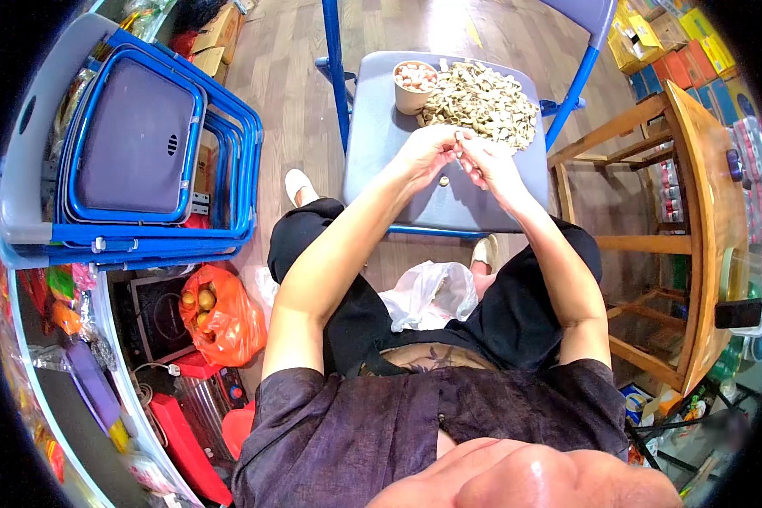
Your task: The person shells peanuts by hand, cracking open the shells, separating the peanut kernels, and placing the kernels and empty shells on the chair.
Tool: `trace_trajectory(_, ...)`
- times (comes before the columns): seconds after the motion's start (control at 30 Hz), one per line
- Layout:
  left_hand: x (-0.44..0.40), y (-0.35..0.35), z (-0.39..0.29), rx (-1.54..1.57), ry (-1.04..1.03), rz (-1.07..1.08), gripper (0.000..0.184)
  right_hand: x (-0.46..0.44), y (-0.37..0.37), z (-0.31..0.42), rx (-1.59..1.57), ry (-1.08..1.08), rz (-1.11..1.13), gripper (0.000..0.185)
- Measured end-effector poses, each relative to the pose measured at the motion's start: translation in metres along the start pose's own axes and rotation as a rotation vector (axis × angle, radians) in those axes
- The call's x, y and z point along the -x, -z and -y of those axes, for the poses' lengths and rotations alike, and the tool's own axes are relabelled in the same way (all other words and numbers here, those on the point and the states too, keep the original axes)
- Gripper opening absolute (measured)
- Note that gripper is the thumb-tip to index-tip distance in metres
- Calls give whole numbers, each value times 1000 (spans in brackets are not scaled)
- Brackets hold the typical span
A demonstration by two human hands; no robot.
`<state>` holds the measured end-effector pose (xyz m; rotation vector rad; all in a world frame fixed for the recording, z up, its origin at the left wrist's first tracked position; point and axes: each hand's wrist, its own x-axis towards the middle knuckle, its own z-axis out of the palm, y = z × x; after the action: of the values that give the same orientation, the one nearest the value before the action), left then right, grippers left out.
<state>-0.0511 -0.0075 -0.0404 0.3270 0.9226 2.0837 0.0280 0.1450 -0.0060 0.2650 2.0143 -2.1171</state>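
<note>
A heap of unshelled peanuts (pixel 487 100) covers the back right of the grey folding chair seat (pixel 377 161). At its left stands a cup (pixel 411 100) full of pinkish shelled kernels. My left hand (pixel 433 152) and my right hand (pixel 487 163) meet at the fingertips just in front of the heap. Both hands are closed in a pinch around something small, too hidden to name. One small shell piece (pixel 444 180) lies on the seat below my hands.
Stacked blue folding chairs (pixel 135 135) are at the left, above an orange bag (pixel 229 317) of round produce. A white plastic bag (pixel 432 292) sits between my legs. A wooden stool (pixel 690 237) stands at the right. Boxes (pixel 694 63) are stacked at the back right.
</note>
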Motion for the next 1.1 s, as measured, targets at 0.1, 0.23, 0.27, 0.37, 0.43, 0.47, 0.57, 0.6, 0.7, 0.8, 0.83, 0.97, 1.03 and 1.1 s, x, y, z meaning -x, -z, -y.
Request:
trace_trajectory(0.1,-1,0,-2,127,29,-4,21,0,-1,2,4,-14,-31,29)
trace_trajectory(0.23,-1,-1,0,144,-23,27,22,0,-1,6,49,-15,-67,28)
trace_trajectory(0.27,-1,-3,2,145,-24,26,22,1,0,6,50,-9,-67,28)
trace_trajectory(0.37,-1,-6,7,40,-53,-64,24,0,2,2,-174,-20,18,25)
trace_trajectory(0.43,0,-10,7,6,-74,-137,24,1,0,4,-273,-37,31,25)
trace_trajectory(0.47,-1,-10,6,6,-74,-137,24,1,-1,5,-371,-54,44,25)
trace_trajectory(0.57,-2,-6,7,-7,-73,-107,24,1,-2,3,-304,-25,16,26)
trace_trajectory(0.6,-2,-6,7,-19,-65,-107,24,2,-2,3,-304,-27,16,26)
trace_trajectory(0.7,-2,-6,8,-24,-65,-99,24,3,-3,2,-171,19,-16,28)
trace_trajectory(0.8,-4,-6,11,-10,-80,-81,25,5,-2,5,-108,20,-57,28)
trace_trajectory(0.83,-4,-5,12,-7,-88,-73,25,5,-2,5,-112,10,-56,28)
trace_trajectory(0.97,-5,-3,15,18,-85,-87,25,4,-1,1,-40,46,-54,29)
trace_trajectory(1.03,-4,-2,16,30,-84,-87,24,3,-3,-5,24,71,-80,29)
trace_trajectory(1.1,-5,-3,19,67,-71,-123,25,1,-3,-6,91,96,-103,30)
